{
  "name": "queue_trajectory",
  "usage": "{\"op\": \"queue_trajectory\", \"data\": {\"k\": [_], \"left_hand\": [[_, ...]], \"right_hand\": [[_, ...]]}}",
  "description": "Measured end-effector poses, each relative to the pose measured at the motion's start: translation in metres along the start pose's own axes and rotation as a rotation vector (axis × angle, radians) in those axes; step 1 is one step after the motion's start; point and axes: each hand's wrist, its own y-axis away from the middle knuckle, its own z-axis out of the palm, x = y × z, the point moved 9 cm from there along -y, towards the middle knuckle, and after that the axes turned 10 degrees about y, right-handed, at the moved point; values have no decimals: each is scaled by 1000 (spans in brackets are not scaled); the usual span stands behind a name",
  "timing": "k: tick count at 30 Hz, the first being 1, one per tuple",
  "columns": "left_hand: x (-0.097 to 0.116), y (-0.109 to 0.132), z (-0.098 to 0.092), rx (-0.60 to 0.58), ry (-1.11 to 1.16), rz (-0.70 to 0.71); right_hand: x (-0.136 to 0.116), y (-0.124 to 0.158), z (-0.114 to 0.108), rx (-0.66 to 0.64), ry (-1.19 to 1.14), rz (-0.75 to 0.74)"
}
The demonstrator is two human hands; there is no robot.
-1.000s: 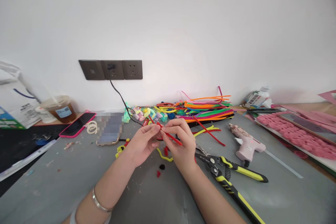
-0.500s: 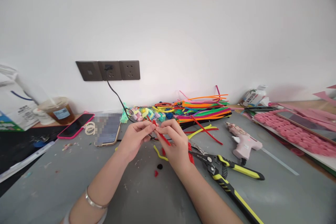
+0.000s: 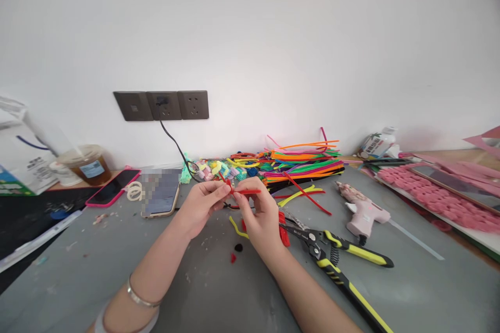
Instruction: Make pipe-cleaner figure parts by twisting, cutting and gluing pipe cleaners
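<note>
Between my two hands is a red pipe cleaner, bent near the fingertips, with one end sticking out over the right fingers. My left hand pinches it from the left, thumb against fingers. From the other side my right hand grips it between thumb and forefinger. Below the hands, a black round piece and a red scrap lie on the grey mat. A yellow pipe cleaner piece and a red bundle are partly hidden by my right hand.
Wire-stripping pliers lie open to the right, with a pink glue gun beyond. Pipe cleaners are heaped by the wall. Two phones, one pink-edged and one pale, and a drink cup stand left.
The red pipe cleaner's free end has swung upward, from slanting down across my right hand to nearly level. My right fingers have shifted around it; the left hand stays nearly still.
</note>
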Motion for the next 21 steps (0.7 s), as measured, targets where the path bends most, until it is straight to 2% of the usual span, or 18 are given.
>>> {"op": "queue_trajectory", "data": {"k": [4, 8, 15, 18, 21], "left_hand": [[5, 2, 1, -23, -96, 0], [3, 4, 5, -94, -128, -59], [4, 7, 10, -175, -195, -113], [4, 8, 9, -163, -199, -121], [5, 6, 6, -126, -213, -91]], "right_hand": [[5, 1, 6, -41, -73, 52], [9, 2, 12, -84, -210, 114], [18, 3, 26, -234, -398, 291], [24, 5, 31, -288, -444, 362], [32, 5, 30, -235, -488, 412]]}}
